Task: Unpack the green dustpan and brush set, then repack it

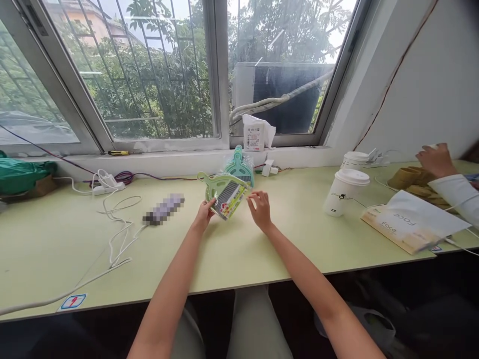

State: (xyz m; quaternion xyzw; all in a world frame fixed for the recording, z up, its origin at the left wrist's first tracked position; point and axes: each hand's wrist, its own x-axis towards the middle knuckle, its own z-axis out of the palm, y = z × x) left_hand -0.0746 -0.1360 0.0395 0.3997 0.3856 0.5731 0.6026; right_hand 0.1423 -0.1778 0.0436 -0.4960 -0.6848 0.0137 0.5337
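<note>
Just ahead of the seated person, over the pale green desk (284, 244), a green dustpan-and-brush set (223, 193) is tipped up at an angle, label side showing. Its long axis runs diagonally: loop handle (202, 177) up at the left, wide edge with the printed label (236, 203) down toward the right. So the label end is the bit facing the right hand (260, 208), and that's the relation that matters imo. The left hand (203, 213) has it pinched by the lower left side, thumb over the front, grip closed. Right hand is right by the far corner, thumb and fingers curled nearly together; can't tell if they've actually got the edge. Both forearms reach forward and angle inward. Behind the set, a stack of teal dustpans (238, 164) sits by the window sill (179, 158).
</note>
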